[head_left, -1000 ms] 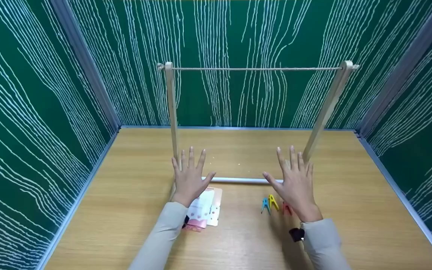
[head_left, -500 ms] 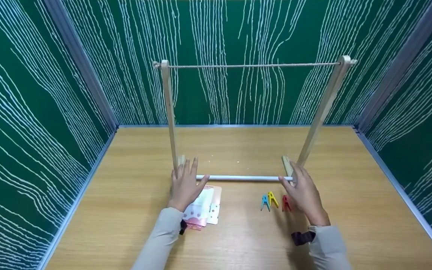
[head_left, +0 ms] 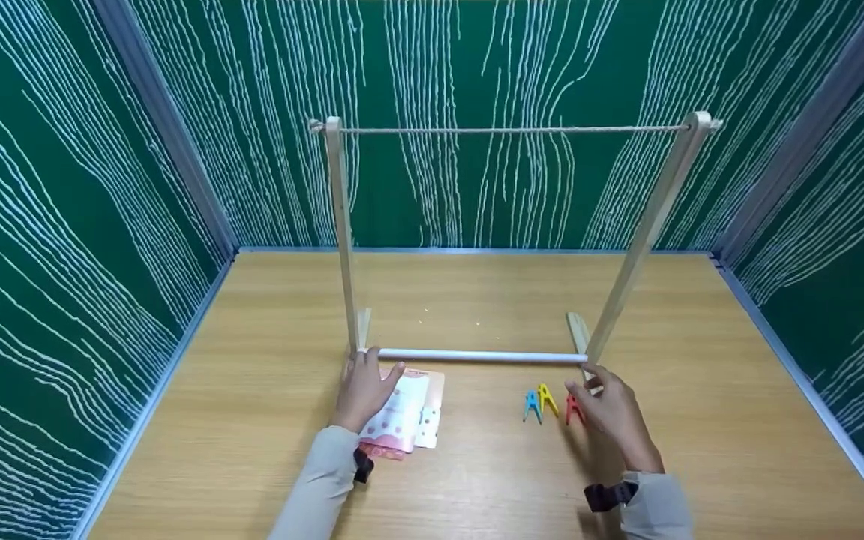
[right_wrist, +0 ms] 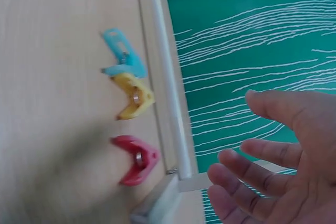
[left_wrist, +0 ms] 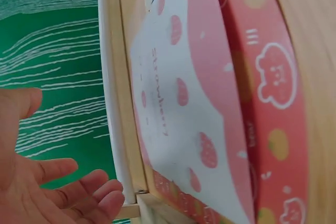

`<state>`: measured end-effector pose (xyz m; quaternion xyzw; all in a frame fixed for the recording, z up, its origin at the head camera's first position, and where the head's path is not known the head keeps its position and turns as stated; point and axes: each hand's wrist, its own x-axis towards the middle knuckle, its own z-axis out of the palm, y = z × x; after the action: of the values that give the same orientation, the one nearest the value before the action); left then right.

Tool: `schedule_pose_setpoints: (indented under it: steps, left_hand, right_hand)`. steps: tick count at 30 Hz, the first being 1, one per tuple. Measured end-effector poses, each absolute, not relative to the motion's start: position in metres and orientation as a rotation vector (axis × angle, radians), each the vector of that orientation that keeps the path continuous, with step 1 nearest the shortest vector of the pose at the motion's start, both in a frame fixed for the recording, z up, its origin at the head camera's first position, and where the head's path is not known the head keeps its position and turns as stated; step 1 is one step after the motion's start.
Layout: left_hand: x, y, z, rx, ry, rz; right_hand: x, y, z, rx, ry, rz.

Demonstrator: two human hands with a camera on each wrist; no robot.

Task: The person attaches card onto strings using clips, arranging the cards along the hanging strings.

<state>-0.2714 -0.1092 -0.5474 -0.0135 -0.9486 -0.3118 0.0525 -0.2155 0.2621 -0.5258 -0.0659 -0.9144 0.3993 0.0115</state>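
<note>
My left hand (head_left: 363, 390) hovers with relaxed, parted fingers beside the stacked cards (head_left: 398, 420), near the left foot of a wooden rack. The left wrist view shows the top white-and-pink strawberry card (left_wrist: 170, 93) over a red one with bears (left_wrist: 275, 77). My right hand (head_left: 612, 409), fingers loosely bent and holding nothing, is by the rack's right foot. Just left of it, a red clothespin (head_left: 573, 410) partly overlaps the thumb in the head view. A yellow clothespin (head_left: 547, 400) and a blue clothespin (head_left: 532, 406) lie close together on the table.
The rack has two wooden posts (head_left: 340, 225), a rope (head_left: 507, 130) strung between their tops and a white bar (head_left: 477, 355) low down. Green walls (head_left: 477, 195) with white lines enclose the wooden table (head_left: 477, 292) at the back and sides.
Both hands have come down and back toward me from in front of the posts. Their spread fingers have relaxed and bent. The cards and clothespins stay in place.
</note>
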Motion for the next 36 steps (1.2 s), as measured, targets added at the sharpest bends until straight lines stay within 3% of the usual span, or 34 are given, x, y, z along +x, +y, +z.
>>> schedule_pose_setpoints:
  steps: [36]
  left_hand:
    - [-0.282, -0.127, -0.563, 0.134, -3.058, -1.24]
  right_hand:
    - [-0.212, 0.259, -0.578, -0.253, -2.901, 1.25]
